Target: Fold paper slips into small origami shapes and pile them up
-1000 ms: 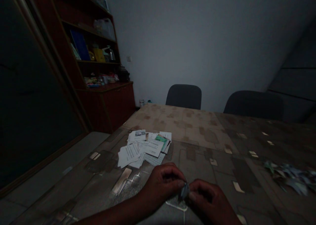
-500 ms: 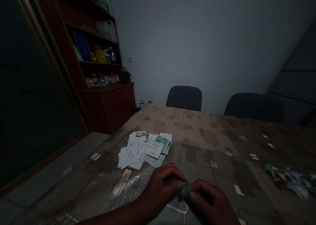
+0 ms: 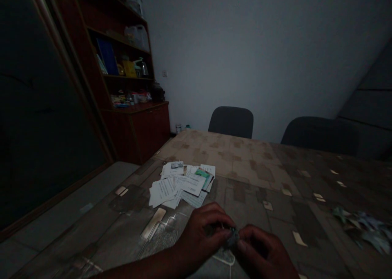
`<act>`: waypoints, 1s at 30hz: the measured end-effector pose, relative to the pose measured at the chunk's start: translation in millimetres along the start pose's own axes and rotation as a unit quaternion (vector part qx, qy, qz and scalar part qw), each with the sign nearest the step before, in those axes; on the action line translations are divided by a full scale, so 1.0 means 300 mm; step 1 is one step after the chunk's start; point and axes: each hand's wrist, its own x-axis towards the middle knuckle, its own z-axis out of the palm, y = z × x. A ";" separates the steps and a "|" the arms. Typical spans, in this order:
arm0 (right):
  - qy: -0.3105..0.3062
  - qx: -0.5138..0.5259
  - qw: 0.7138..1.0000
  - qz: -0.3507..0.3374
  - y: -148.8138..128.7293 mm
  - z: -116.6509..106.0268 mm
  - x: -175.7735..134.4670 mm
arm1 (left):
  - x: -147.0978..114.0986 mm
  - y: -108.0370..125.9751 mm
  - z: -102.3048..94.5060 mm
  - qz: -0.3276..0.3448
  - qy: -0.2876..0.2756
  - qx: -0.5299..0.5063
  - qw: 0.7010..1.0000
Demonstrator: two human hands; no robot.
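Note:
Above the near part of the table, my left hand (image 3: 206,229) pinches a small grey-green folded piece of paper (image 3: 233,239) between thumb and fingers. My right hand (image 3: 263,246) grips the same piece from the other side, fingertips closed on its edge. Its exact shape is dim and partly covered by the fingers. Just beyond my left hand lies a loose spread of printed paper cards (image 3: 167,190), one with a green picture. To the right of my right hand sits a heap of crumpled or folded papers (image 3: 366,229) in pale green and grey.
A patterned cloth covers the table (image 3: 220,154). Two dark chairs stand along the far side, a nearer-to-centre chair (image 3: 232,122) and a right chair (image 3: 318,135). A red-brown cabinet (image 3: 150,128) with loaded shelves stands at the left, against a pale wall.
My view has turned slightly left, so everything appears a little farther right. Both hands keep hold of the folded paper, with small shifts of the fingers.

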 end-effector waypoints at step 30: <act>0.092 -0.068 0.993 -0.035 -0.055 -0.015 -0.012 | -0.024 -0.011 0.041 -0.188 0.024 -0.120 0.974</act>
